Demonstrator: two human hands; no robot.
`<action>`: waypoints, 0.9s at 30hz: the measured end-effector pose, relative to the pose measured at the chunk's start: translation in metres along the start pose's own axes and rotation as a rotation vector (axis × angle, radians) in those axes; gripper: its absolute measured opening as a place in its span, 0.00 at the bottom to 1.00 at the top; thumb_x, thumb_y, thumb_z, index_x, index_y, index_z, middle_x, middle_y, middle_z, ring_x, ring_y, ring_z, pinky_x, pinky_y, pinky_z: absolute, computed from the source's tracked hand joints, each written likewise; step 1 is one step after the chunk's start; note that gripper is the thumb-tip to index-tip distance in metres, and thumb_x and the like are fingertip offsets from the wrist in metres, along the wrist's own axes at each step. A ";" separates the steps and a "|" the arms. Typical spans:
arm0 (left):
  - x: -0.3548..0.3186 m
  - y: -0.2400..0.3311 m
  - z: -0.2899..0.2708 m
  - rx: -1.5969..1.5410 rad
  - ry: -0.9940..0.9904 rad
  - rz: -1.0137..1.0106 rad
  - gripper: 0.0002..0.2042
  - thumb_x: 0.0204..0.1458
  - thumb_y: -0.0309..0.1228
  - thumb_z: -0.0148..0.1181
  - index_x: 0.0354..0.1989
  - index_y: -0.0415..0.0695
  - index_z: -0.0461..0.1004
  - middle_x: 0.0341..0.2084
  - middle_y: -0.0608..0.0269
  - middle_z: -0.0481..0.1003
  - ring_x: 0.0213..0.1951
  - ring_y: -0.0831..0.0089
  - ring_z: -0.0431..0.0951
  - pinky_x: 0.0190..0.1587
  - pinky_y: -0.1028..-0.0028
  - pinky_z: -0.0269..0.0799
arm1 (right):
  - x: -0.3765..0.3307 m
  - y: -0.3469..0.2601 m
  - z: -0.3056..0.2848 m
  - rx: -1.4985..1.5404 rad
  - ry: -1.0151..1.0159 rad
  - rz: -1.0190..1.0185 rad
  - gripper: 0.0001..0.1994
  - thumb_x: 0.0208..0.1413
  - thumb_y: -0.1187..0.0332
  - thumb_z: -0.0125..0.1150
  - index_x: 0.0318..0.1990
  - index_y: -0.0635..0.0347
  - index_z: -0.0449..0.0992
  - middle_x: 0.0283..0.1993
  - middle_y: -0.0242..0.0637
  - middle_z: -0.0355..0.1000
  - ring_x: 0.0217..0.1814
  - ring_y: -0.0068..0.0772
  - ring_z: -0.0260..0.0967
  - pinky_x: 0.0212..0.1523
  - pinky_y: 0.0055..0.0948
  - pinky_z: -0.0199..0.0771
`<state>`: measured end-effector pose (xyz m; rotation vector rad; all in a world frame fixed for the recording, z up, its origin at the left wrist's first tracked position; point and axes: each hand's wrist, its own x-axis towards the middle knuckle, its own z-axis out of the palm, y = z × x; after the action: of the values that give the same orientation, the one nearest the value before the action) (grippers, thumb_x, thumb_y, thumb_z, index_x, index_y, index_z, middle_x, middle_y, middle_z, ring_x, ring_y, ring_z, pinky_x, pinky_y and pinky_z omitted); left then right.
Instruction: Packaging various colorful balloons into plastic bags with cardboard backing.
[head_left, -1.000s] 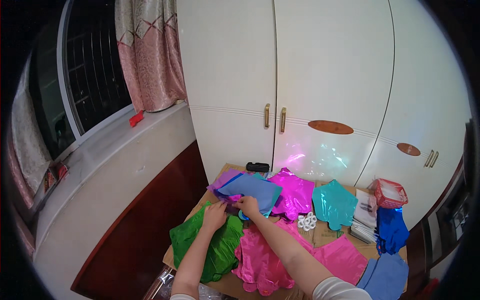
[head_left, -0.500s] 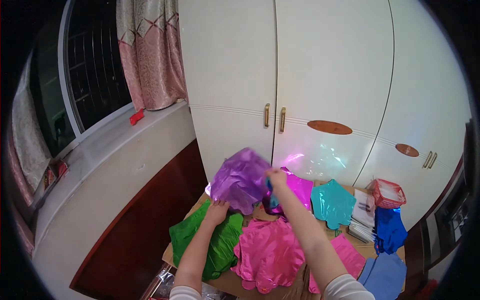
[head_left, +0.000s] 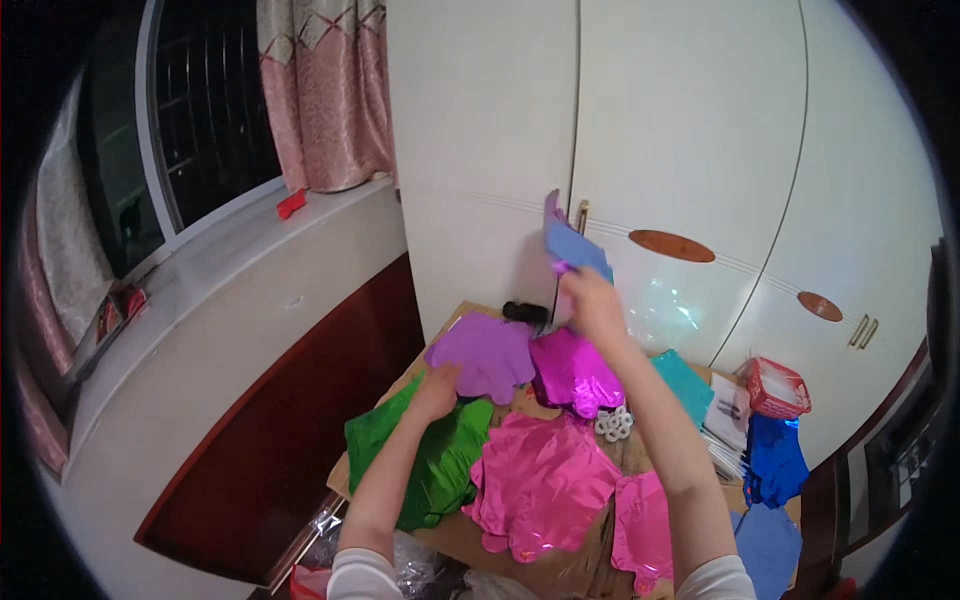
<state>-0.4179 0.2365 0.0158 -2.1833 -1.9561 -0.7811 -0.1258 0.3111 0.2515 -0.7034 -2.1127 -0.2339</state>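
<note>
Standing upright in the right hand [head_left: 592, 305], blue foil piece [head_left: 572, 245].

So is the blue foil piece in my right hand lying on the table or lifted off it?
Lifted. The right hand holds the blue foil piece up before the white wardrobe doors.

A room in a home. White wardrobe doors [head_left: 690, 150] fill the wall. Left of the wardrobe, a pink curtain [head_left: 325, 95] hangs beside a barred window [head_left: 210, 120].
</note>
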 end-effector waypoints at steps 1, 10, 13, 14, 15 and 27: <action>0.000 0.009 -0.012 -0.058 -0.018 -0.009 0.21 0.47 0.25 0.50 0.53 0.42 0.65 0.56 0.49 0.63 0.57 0.52 0.63 0.60 0.50 0.55 | -0.011 -0.015 0.007 0.002 -0.047 -0.056 0.06 0.50 0.70 0.51 0.35 0.60 0.71 0.32 0.50 0.70 0.37 0.57 0.68 0.38 0.46 0.69; -0.170 0.022 -0.143 0.079 -0.360 -0.398 0.19 0.51 0.37 0.54 0.53 0.48 0.68 0.60 0.53 0.59 0.64 0.48 0.51 0.61 0.42 0.46 | -0.171 -0.228 0.117 0.233 -0.383 -0.321 0.04 0.39 0.70 0.54 0.19 0.58 0.74 0.28 0.37 0.66 0.32 0.36 0.69 0.35 0.35 0.74; -0.217 0.027 -0.133 0.038 -0.307 -0.420 0.19 0.52 0.40 0.53 0.52 0.50 0.68 0.61 0.53 0.58 0.65 0.47 0.47 0.62 0.41 0.42 | -0.209 -0.243 0.140 0.285 -0.432 -0.379 0.06 0.41 0.68 0.56 0.20 0.59 0.74 0.30 0.37 0.67 0.34 0.37 0.69 0.34 0.33 0.73; -0.230 0.026 -0.124 0.030 -0.239 -0.411 0.19 0.52 0.41 0.53 0.52 0.51 0.69 0.60 0.53 0.58 0.66 0.46 0.46 0.62 0.41 0.40 | -0.212 -0.246 0.139 0.313 -0.406 -0.381 0.06 0.41 0.68 0.56 0.19 0.59 0.74 0.31 0.37 0.67 0.35 0.36 0.68 0.34 0.32 0.72; -0.243 0.019 -0.108 0.045 -0.146 -0.387 0.18 0.53 0.40 0.52 0.51 0.50 0.70 0.59 0.51 0.60 0.66 0.44 0.44 0.63 0.41 0.36 | -0.216 -0.247 0.138 0.342 -0.379 -0.382 0.06 0.40 0.68 0.57 0.19 0.59 0.74 0.31 0.37 0.67 0.36 0.36 0.68 0.34 0.31 0.72; -0.255 0.029 -0.116 -0.457 0.106 -0.648 0.12 0.53 0.31 0.49 0.44 0.42 0.71 0.45 0.47 0.70 0.53 0.52 0.67 0.56 0.59 0.60 | -0.225 -0.250 0.117 0.437 -0.562 -0.318 0.11 0.45 0.61 0.58 0.23 0.59 0.76 0.29 0.39 0.69 0.34 0.40 0.70 0.33 0.38 0.72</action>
<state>-0.4346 -0.0450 0.0112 -1.6027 -2.6608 -1.5211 -0.2433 0.0634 0.0244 -0.1736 -2.6845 0.2882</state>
